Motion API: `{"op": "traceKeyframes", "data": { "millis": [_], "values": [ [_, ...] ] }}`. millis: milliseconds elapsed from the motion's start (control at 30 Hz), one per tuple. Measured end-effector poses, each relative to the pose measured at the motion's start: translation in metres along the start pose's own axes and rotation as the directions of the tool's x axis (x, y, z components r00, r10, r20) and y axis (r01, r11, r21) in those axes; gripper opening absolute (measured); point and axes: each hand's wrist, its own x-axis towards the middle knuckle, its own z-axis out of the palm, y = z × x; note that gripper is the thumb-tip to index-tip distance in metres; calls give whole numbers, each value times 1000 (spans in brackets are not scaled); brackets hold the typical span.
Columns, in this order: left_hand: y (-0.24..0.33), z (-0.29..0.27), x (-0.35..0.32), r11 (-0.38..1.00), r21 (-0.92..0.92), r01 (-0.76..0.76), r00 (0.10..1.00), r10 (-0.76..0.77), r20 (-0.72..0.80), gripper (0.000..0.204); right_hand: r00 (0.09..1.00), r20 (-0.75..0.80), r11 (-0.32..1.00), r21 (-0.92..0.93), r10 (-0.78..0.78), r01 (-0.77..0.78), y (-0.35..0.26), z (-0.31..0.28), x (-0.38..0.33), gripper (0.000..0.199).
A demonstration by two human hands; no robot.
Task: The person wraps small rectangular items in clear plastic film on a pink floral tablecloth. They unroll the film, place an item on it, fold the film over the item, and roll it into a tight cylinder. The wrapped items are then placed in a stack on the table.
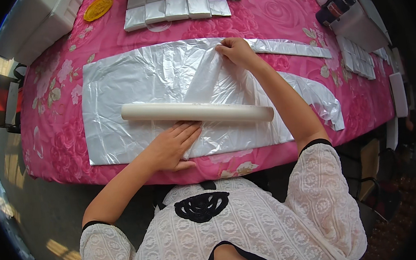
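A flat, translucent silvery-white plastic bag with long strap-like handles at its right end lies spread on the table. Across it rests a pale, smooth roll, slightly tilted down to the right. My left hand lies flat on the plastic just below the roll, fingers stretched out, fingertips close to the roll's lower side. At the far edge of the plastic, my right hand pinches a fold of the plastic bag, which rises in a slanting crease between the roll and my fingers. Part of the right end is hidden behind my right forearm.
A pink flowered cloth covers the table. Rows of folded silvery packets lie at the far side, more packets at the right. White foam boxes, a yellow round dish and a dark jar stand around the edges.
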Motion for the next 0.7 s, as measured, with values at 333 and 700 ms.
{"op": "traceKeyframes", "data": {
  "millis": [333, 700],
  "values": [
    [42, 23, 8, 968, 5, 249, 969, -249, -1, 93, 868, 112, 790, -369, -484, 489, -43, 47, -156, 40],
    [25, 9, 4, 961, -207, 185, 983, -184, 28, 89, 910, -353, 805, -593, -219, -36, 35, -57, -145, 39]
  ]
}}
